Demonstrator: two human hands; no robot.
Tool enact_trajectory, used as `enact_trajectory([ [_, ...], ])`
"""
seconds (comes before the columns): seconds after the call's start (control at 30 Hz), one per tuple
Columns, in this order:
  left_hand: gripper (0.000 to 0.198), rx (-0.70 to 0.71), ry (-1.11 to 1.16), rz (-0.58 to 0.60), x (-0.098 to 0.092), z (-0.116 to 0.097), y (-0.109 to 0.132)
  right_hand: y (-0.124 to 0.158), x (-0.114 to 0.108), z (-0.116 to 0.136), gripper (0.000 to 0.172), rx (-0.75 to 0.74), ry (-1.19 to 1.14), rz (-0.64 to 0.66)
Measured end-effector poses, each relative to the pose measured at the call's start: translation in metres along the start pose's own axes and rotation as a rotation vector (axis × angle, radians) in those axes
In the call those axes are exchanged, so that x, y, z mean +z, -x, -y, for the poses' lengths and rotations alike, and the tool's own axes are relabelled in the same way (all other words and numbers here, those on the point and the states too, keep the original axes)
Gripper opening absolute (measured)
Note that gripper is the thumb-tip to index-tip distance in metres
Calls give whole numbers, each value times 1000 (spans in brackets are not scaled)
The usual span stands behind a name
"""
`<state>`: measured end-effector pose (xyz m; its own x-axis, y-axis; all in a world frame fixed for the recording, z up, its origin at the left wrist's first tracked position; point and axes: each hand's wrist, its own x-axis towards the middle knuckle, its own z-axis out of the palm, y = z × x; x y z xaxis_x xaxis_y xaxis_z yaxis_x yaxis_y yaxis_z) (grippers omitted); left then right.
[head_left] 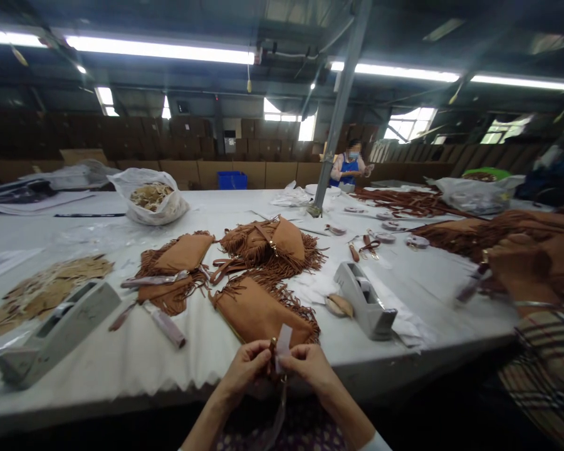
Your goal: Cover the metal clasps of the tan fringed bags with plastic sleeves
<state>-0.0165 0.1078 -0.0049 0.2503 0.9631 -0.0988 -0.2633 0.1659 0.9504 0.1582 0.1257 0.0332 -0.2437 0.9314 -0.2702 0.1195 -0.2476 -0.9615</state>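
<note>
At the front edge of the table, my left hand (248, 368) pinches a brown strap end with metal hardware (272, 347). My right hand (310, 368) is closed on a small whitish strip (284, 339), held against the strap between both hands. Below them hangs a metal clasp with a pale wrapped end (282, 398), partly blurred. Just beyond my fingers lies a tan fringed bag (258, 307). Behind it are another fringed bag (289, 238) with a strap and, to the left, a third fringed bag (185, 252) with wrapped straps (164, 322).
Tape dispensers stand at left (56, 332) and right (366, 300). Tan scraps (56, 285) and a plastic bag of scraps (148, 197) lie farther left. On the right, a co-worker's hand (521, 266) is at brown fringed pieces. A metal post (343, 106) rises behind.
</note>
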Motion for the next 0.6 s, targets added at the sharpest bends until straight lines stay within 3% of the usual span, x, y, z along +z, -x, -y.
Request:
enact_trajectory([
  [0.17,48,41,-42,-101,6,2,0,0,5,-7,36,84,-517,-166],
  [0.33,37,151,-124,-126,9,4,-1,-2,13,-2,36,47,-534,-261],
  [0.6,29,217,-254,-177,11,4,2,-2,20,9,34,8,-541,-232],
])
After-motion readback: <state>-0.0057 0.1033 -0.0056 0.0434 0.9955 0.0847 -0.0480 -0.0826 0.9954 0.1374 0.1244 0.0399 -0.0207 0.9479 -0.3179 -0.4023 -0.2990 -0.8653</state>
